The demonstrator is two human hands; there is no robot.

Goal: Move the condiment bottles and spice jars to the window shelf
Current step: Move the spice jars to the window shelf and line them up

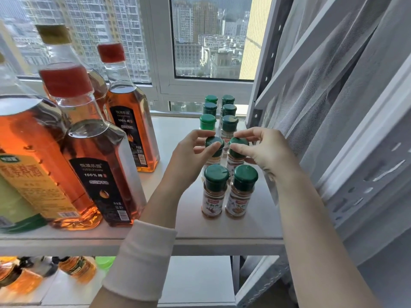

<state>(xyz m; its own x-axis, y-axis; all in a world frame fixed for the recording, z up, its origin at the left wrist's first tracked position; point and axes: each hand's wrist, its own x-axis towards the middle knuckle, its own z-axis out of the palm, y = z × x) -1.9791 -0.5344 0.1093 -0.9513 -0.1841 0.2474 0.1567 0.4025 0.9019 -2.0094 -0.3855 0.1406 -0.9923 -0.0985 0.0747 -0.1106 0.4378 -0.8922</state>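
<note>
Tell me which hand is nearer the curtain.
Right. The right hand, pinching a jar cap, is just left of the curtain; the left hand is farther left, pinching the neighbouring cap.

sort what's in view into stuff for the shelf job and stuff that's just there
Job:
- left hand pinching the left spice jar
- right hand pinching the right spice jar
- other green-capped jars
- red-capped bottles
- window shelf

Just there:
- curtain
- window
- buildings outside
</note>
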